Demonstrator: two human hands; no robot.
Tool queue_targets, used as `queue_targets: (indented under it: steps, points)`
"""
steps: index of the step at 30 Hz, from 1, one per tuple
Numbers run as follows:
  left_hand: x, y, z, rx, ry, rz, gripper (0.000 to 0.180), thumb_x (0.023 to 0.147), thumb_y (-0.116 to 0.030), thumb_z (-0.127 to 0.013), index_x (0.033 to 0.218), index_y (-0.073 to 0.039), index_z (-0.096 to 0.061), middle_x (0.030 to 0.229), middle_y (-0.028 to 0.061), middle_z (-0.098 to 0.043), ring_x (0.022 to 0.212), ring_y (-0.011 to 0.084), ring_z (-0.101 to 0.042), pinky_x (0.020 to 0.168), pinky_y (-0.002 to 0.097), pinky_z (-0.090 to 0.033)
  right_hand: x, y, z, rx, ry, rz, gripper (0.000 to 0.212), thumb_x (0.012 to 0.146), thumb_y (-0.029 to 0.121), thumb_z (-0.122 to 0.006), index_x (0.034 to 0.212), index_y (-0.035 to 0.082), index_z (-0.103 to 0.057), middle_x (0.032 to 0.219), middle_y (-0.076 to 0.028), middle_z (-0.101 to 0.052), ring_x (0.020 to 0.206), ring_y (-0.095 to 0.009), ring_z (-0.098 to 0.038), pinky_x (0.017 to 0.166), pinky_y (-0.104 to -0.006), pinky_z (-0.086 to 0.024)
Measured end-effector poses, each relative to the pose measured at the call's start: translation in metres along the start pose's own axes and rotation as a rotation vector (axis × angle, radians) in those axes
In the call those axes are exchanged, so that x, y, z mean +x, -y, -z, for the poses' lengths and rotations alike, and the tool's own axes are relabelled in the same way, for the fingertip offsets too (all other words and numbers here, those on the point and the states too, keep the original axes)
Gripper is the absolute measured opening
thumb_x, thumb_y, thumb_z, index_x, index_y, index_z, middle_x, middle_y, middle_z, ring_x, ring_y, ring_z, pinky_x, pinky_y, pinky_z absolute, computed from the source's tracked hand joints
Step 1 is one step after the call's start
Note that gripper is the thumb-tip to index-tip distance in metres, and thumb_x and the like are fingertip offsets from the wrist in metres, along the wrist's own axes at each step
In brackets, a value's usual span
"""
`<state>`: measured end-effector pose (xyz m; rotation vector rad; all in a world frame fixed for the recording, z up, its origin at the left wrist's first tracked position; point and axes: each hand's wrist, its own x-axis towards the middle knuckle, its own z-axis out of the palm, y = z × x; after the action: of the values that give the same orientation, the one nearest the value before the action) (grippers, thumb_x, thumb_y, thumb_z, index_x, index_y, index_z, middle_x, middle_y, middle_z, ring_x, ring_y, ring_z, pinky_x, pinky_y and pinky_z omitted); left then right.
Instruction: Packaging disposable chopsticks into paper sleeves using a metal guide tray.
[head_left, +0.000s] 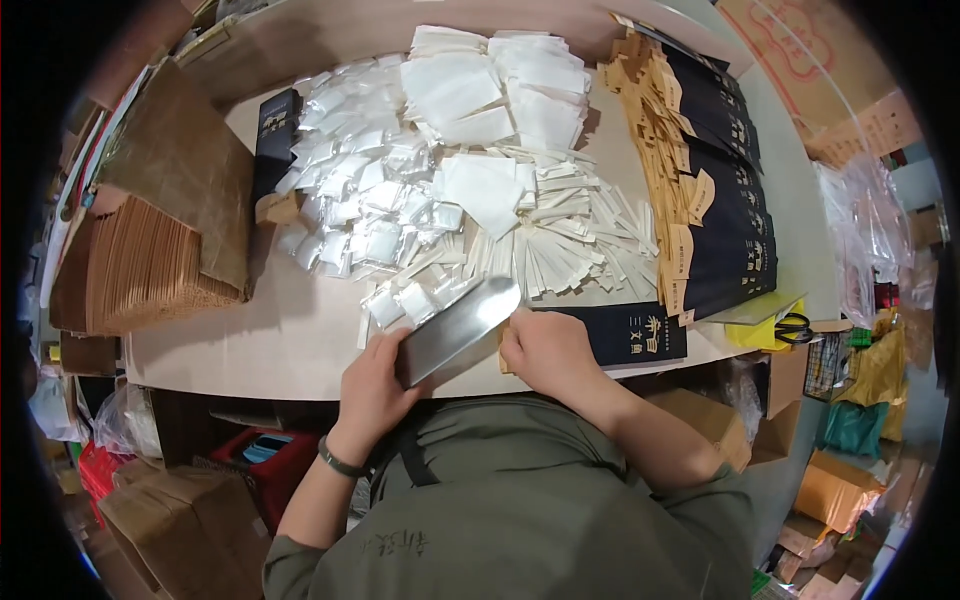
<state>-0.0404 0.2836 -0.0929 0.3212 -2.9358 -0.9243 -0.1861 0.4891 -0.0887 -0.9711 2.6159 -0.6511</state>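
Note:
My left hand is closed around the lower end of a shiny silver long piece, tilted up to the right, its far end rounded. I cannot tell whether it is foil or metal. My right hand has its fingers curled at the left end of a dark blue packet lying along the table's front edge; its brown end shows beside the thumb. Just beyond the silver piece lie small clear packets with white contents, narrow white paper strips and white sheets.
More dark blue packets with brown ends overlap along the right side. A carton of brown cardboard pieces stands at the left, near a dark blue box. Black-handled scissors rest by a yellow item at the right edge.

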Motion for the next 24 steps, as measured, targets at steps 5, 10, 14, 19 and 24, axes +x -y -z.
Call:
queue_targets:
  steps: [5, 10, 14, 19, 24]
  points:
    - [-0.023, 0.008, 0.032, 0.198, 0.313, 0.024, 0.076, 0.068, -0.028, -0.085, 0.132, -0.006, -0.051, 0.109, 0.0144, -0.062, 0.095, 0.0333, -0.062, 0.081, 0.0409, -0.052, -0.002, 0.015, -0.017, 0.172, -0.021, 0.018, 0.015, 0.078, 0.020, -0.063, 0.073, 0.005, -0.061, 0.065, -0.015, -0.063, 0.066, -0.036, -0.064, 0.061, -0.0472, -0.050]
    - [0.004, 0.002, 0.025, 0.101, 0.141, -0.302, 0.082, 0.070, -0.039, -0.084, 0.136, -0.006, -0.049, 0.134, 0.0178, -0.051, 0.121, 0.0388, -0.050, 0.101, 0.0458, -0.043, 0.043, 0.006, 0.000, 0.109, -0.192, 0.567, 0.023, 0.082, 0.029, -0.068, 0.086, 0.007, -0.065, 0.087, -0.013, -0.069, 0.084, -0.033, -0.066, 0.072, -0.0441, -0.053]
    - [0.010, 0.022, 0.017, 0.021, -0.039, -0.193, 0.071, 0.076, -0.029, -0.080, 0.134, -0.003, -0.050, 0.136, 0.0193, -0.049, 0.125, 0.0402, -0.048, 0.104, 0.0452, -0.041, 0.099, -0.075, 0.037, -0.278, -0.173, 0.451, 0.091, 0.087, 0.047, -0.066, 0.151, -0.002, -0.023, 0.155, -0.027, -0.027, 0.144, -0.040, -0.027, 0.119, -0.0478, -0.022]
    - [0.009, 0.033, 0.010, -0.088, -0.126, -0.068, 0.066, 0.079, -0.022, -0.076, 0.136, -0.002, -0.049, 0.140, 0.0222, -0.046, 0.129, 0.0412, -0.045, 0.108, 0.0451, -0.039, 0.110, -0.099, 0.037, -0.379, 0.068, 0.503, 0.098, 0.087, 0.058, -0.059, 0.155, 0.004, -0.014, 0.159, -0.028, -0.013, 0.148, -0.043, -0.013, 0.121, -0.0524, -0.012]
    - [0.021, 0.019, -0.005, -0.079, -0.092, -0.163, 0.065, 0.079, -0.025, -0.076, 0.135, -0.004, -0.051, 0.139, 0.0206, -0.047, 0.130, 0.0421, -0.044, 0.108, 0.0453, -0.039, 0.118, -0.105, 0.028, -0.368, 0.070, 0.570, 0.095, 0.087, 0.060, -0.058, 0.155, 0.007, -0.018, 0.160, -0.026, -0.012, 0.149, -0.041, -0.014, 0.120, -0.0552, -0.011]
